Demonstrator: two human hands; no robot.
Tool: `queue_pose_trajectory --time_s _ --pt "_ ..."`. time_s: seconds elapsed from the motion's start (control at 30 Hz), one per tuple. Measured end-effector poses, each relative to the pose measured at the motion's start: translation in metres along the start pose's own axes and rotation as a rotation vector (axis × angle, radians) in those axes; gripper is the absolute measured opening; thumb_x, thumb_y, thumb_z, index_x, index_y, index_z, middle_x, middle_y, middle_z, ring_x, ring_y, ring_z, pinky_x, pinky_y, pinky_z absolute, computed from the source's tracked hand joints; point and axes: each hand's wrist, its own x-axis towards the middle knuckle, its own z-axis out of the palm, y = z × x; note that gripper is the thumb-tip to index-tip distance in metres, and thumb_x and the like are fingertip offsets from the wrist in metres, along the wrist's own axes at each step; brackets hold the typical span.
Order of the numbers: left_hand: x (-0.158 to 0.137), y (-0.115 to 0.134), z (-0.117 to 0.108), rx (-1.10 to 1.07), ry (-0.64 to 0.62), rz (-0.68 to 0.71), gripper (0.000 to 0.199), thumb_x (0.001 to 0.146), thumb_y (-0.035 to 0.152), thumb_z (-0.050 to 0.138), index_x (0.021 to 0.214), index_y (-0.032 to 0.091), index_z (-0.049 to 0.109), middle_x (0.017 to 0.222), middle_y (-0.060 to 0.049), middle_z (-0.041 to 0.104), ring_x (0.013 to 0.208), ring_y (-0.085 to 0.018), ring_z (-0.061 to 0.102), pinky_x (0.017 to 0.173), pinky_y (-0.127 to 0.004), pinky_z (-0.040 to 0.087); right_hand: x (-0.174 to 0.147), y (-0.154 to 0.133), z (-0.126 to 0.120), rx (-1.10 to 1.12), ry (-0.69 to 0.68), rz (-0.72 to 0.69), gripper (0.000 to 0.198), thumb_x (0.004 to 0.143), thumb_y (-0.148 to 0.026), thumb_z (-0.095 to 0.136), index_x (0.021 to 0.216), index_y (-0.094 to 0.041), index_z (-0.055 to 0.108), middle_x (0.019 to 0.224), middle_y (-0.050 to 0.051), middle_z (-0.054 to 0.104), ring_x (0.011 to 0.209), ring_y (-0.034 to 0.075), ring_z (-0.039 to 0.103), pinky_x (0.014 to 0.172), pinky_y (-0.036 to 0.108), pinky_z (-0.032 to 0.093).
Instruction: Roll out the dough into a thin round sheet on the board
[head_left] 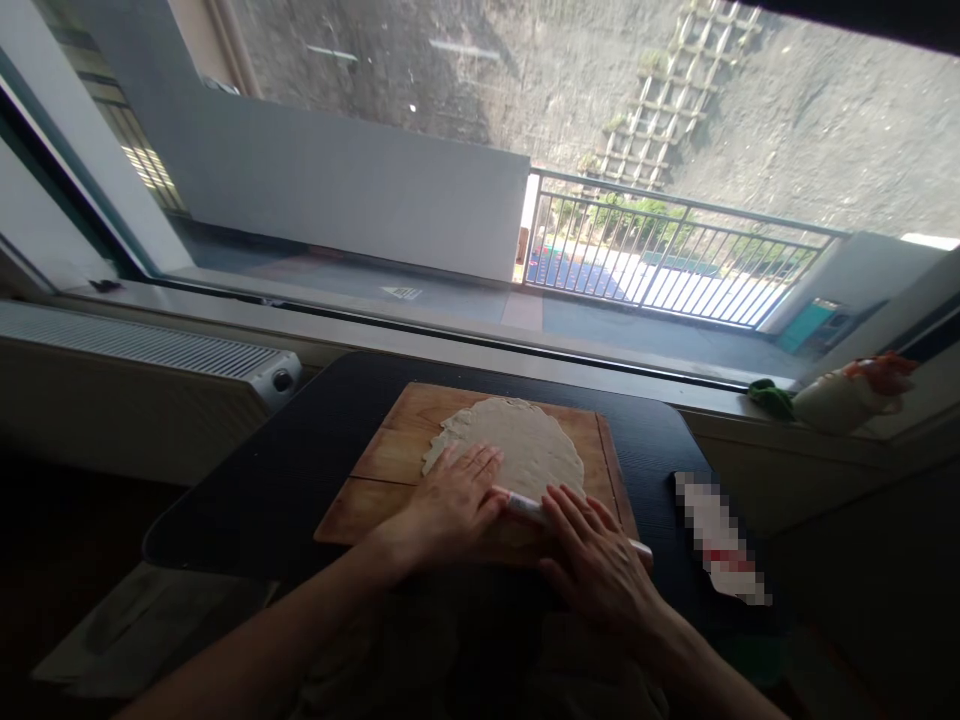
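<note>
A large, thin round of pale dough with a ragged left edge lies on a wooden board. Across its near part runs a slim, light-coloured rolling pin, which shows between my hands and at its right end. My left hand rests over the left part of the pin, its outstretched fingers reaching onto the dough. Over the right part lies my right hand, palm down with fingers extended. Both hands press from above rather than wrapping round the pin. The pin's left end is hidden.
The board stands on a dark table by a large window. A pixelated, elongated object lies at the table's right. A radiator is at the left. On the sill sit a pale container and something green.
</note>
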Motion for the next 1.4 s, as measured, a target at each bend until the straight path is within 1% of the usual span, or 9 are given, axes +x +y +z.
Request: queue_pose_trajectory --time_s 0.1,0.23,0.43,0.57,0.67,0.8,1.07,1.17,1.4 --pt "-0.039 0.006 -0.001 -0.020 0.035 0.038 0.048 0.092 0.034 0.032 0.138 0.021 0.034 0.142 -0.007 0.041 0.133 -0.023 0.030 0.111 -0.047 0.014 -0.023 0.001 -0.004 0.040 -0.002 -0.137 0.056 0.089 -0.023 0.041 0.143 -0.020 0.024 0.143 0.008 0.036 0.130 0.022 0.034 0.106 0.042 0.031" --pt "-0.056 0.004 -0.007 -0.060 0.083 0.023 0.036 0.088 0.022 0.038 0.121 0.023 0.050 0.120 -0.005 0.058 0.115 -0.020 0.049 0.110 -0.045 0.019 -0.015 0.015 -0.019 0.105 -0.027 -0.101 0.044 0.090 -0.020 0.040 0.134 -0.024 0.040 0.122 0.006 0.056 0.107 0.020 0.053 0.088 0.035 0.045" --pt "-0.063 -0.045 -0.034 0.032 0.224 -0.121 0.031 0.085 0.030 0.043 0.113 0.023 0.053 0.112 -0.005 0.061 0.107 -0.022 0.053 0.106 -0.047 0.025 0.069 0.000 -0.029 0.145 0.039 -0.086 0.038 0.090 -0.020 0.042 0.127 -0.027 0.047 0.116 0.004 0.059 0.105 0.019 0.051 0.088 0.033 0.042" --pt "-0.082 -0.085 -0.043 0.129 0.228 -0.275 0.029 0.082 0.034 0.045 0.106 0.023 0.058 0.108 -0.006 0.063 0.101 -0.024 0.056 0.103 -0.050 0.027 0.124 -0.021 -0.010 0.252 0.039 -0.157 0.035 0.086 -0.020 0.049 0.120 -0.026 0.052 0.111 0.003 0.061 0.103 0.018 0.051 0.086 0.030 0.041" --pt "-0.088 -0.095 -0.035 0.148 0.157 -0.348 0.032 0.085 0.039 0.041 0.104 0.023 0.061 0.112 -0.006 0.063 0.105 -0.024 0.055 0.101 -0.049 0.029 0.146 -0.029 0.007 0.338 0.048 -0.178 0.022 0.084 -0.021 0.051 0.104 -0.025 0.060 0.105 0.001 0.061 0.100 0.017 0.051 0.082 0.028 0.041" --pt "-0.074 -0.088 -0.014 0.175 0.142 -0.391 0.048 0.091 0.043 0.028 0.129 0.021 0.048 0.136 -0.007 0.047 0.128 -0.024 0.038 0.106 -0.048 0.023 0.157 -0.036 0.023 0.341 0.146 -0.081 0.017 0.089 -0.021 0.043 0.088 -0.022 0.060 0.104 0.003 0.059 0.098 0.016 0.049 0.084 0.029 0.039" --pt "-0.010 -0.117 -0.007 0.222 0.159 -0.536 0.058 0.092 0.048 0.020 0.137 0.018 0.038 0.143 -0.009 0.038 0.134 -0.025 0.027 0.107 -0.051 0.019 0.212 -0.030 0.034 0.136 0.240 0.133 0.032 0.090 -0.034 0.040 0.119 -0.023 0.050 0.120 0.006 0.051 0.111 0.021 0.043 0.095 0.036 0.031" --pt "-0.011 -0.116 -0.008 0.217 0.135 -0.536 0.058 0.092 0.049 0.020 0.137 0.018 0.038 0.142 -0.009 0.039 0.134 -0.025 0.027 0.106 -0.053 0.020 0.213 -0.030 0.034 0.122 0.201 0.175 0.036 0.091 -0.036 0.038 0.123 -0.023 0.047 0.126 0.007 0.048 0.115 0.021 0.040 0.097 0.036 0.030" --pt "-0.053 -0.078 -0.005 0.254 0.181 -0.440 0.055 0.091 0.048 0.026 0.138 0.022 0.038 0.144 -0.007 0.036 0.135 -0.026 0.025 0.109 -0.051 0.014 0.159 -0.050 0.037 0.054 0.197 0.111 0.037 0.093 -0.037 0.032 0.125 -0.026 0.047 0.136 0.005 0.041 0.131 0.023 0.022 0.107 0.042 0.014"
